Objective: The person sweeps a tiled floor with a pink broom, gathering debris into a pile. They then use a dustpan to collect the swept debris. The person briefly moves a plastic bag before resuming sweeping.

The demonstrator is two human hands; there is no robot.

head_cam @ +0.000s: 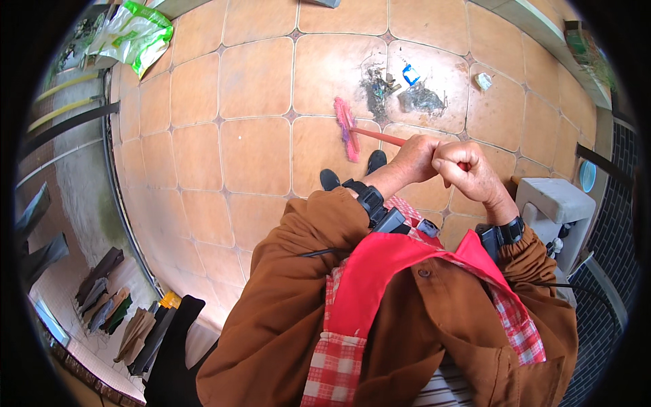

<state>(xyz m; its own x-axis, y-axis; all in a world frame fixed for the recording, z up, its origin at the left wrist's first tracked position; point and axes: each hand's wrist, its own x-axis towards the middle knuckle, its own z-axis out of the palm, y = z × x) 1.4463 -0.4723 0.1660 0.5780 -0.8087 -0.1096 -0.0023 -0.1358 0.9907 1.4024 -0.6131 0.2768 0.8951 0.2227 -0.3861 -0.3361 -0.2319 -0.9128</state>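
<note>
A broom with pink bristles point(347, 129) rests its head on the tan tiled floor. Its red handle point(379, 136) rises towards my body, and both fists are wrapped around it. My left hand point(421, 156) grips lower down the handle, while my right hand point(469, 167) is closed around the upper end, where a bit of red shows. Beyond the broom head lies a heap of dark debris point(379, 91). Beside that heap are a blue and white wrapper point(410, 75) and a crumpled sheet of clear plastic point(421, 98). A crumpled white scrap point(483, 81) lies farther right.
At right stands a whitish basin-like block point(554, 198), with a light blue basin point(588, 176) behind it. A green and white plastic bag point(135, 38) sits at the upper left. Garments point(109, 305) hang at the lower left. A grey object point(325, 2) is cut off at the top.
</note>
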